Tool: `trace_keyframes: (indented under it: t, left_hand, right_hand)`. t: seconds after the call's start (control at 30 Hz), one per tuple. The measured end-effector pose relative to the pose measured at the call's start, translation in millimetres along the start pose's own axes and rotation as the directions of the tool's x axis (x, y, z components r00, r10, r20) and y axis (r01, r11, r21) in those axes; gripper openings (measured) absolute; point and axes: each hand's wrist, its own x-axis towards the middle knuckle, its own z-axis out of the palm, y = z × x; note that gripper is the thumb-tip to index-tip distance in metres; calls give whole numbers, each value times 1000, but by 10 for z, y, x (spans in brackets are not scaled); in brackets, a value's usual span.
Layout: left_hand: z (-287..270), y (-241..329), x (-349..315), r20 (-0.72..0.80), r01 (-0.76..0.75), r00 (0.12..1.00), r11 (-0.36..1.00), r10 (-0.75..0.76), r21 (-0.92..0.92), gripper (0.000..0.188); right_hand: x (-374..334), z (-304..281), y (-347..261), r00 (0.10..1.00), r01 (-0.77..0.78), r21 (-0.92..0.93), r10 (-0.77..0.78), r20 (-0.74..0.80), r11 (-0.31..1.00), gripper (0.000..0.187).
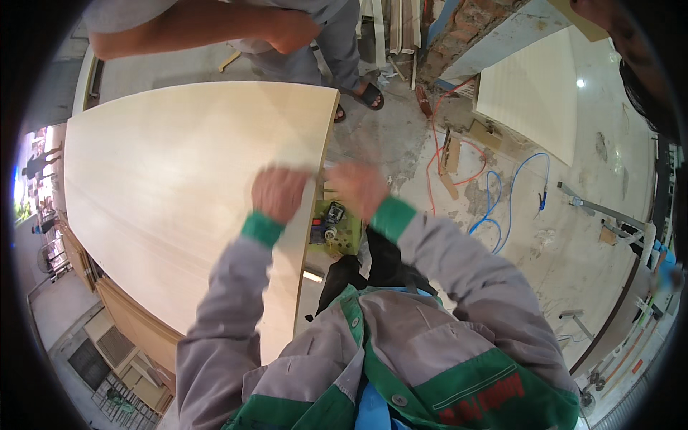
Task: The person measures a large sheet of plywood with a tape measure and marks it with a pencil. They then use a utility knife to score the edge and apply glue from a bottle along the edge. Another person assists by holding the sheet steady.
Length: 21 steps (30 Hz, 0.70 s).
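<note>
A large pale wood panel [165,179] lies flat in front of me and to my left. Over its right-hand part, close to the edge, is my left hand [278,193], its fingers curled in and slightly blurred; whatever they may hold is hidden. My right hand [358,188] is just beyond the panel's right edge, near my left hand. Motion smears its fingers, so their grip does not show. Below the hands, beside the panel edge, a yellow-green container [347,233] holds several small things, among them a black object [334,213].
Across the panel stands a person in grey [287,61], one forearm bent. A blue hose [494,208] and a red hose [432,161] lie on the floor to the right. Another pale panel [534,93] leans by a brick pillar [466,36]. Brown boards [136,315] stand at left.
</note>
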Motion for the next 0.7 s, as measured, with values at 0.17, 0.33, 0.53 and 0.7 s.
trace_keyframes:
  t: [0.17, 0.33, 0.53, 0.7]
  left_hand:
    - [-352, 172, -458, 84, -69, 994, 996, 64, 58, 17]
    - [149, -411, 1008, 28, 57, 998, 995, -59, 86, 18]
    - [92, -264, 307, 59, -86, 996, 970, 74, 226, 16]
    - [-572, 403, -2176, 189, 53, 980, 996, -65, 68, 22]
  right_hand:
    - [-277, 62, -350, 985, 166, 74, -169, 30, 983, 22]
    - [772, -527, 510, 924, 47, -81, -74, -376, 996, 18]
    - [311, -26, 78, 962, -102, -101, 72, -264, 990, 19]
    - [-1274, 1093, -1516, 993, -38, 134, 52, -102, 990, 12]
